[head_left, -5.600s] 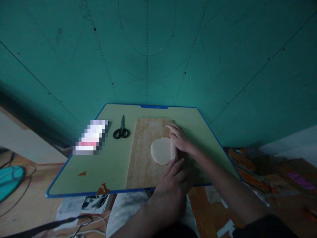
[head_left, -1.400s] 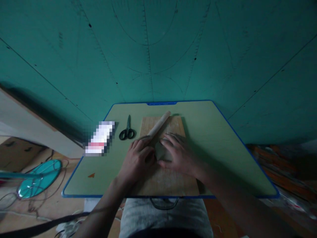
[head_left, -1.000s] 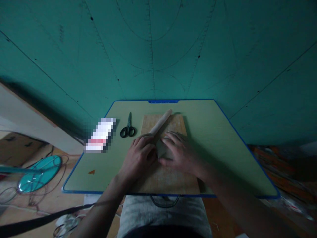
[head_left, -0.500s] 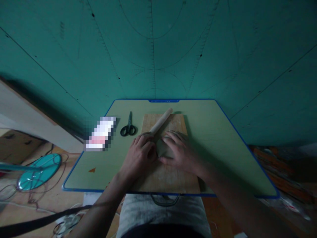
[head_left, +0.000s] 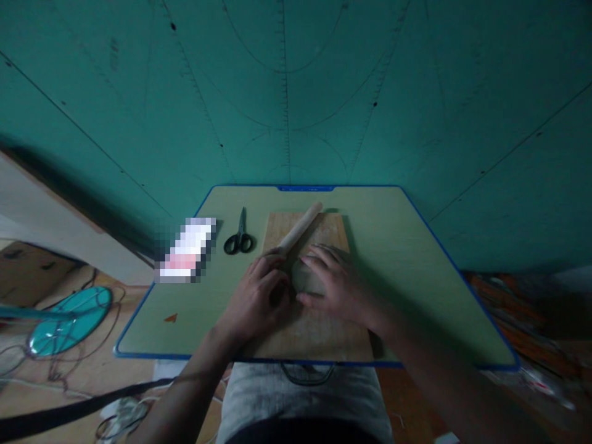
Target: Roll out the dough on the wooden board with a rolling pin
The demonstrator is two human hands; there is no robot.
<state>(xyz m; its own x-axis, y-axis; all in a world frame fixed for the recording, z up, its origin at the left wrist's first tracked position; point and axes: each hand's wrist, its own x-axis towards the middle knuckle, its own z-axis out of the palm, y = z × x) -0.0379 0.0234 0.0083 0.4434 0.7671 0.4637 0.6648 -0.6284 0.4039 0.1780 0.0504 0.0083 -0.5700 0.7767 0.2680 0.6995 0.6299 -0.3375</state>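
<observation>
A pale wooden rolling pin point(head_left: 303, 225) lies slantwise across a wooden cutting board point(head_left: 324, 339). My left hand point(head_left: 261, 293) is curled over the pin's near end, hiding that end. To its right, my right hand point(head_left: 337, 283) rests with fingers apart on a flat, greyish piece point(head_left: 306, 279) that looks like rolled dough. The fingers and dim light cover much of this piece, so its full outline does not show. Left of the board, black-handled scissors point(head_left: 239, 239) lie with their blades pointing away from me.
The board sits on a small light-green table point(head_left: 407, 265) with a blue rim. A blurred-out phone-like object point(head_left: 187, 250) is at the table's left edge, and a small orange scrap point(head_left: 171, 317) lies in front of it. A green marked wall point(head_left: 296, 123) rises behind. Cables and a turquoise round base point(head_left: 69, 320) occupy the floor at left.
My left hand has shifted very slightly beside the dough-like piece. The right hand, rolling pin and scissors stay in place; the view has moved a little.
</observation>
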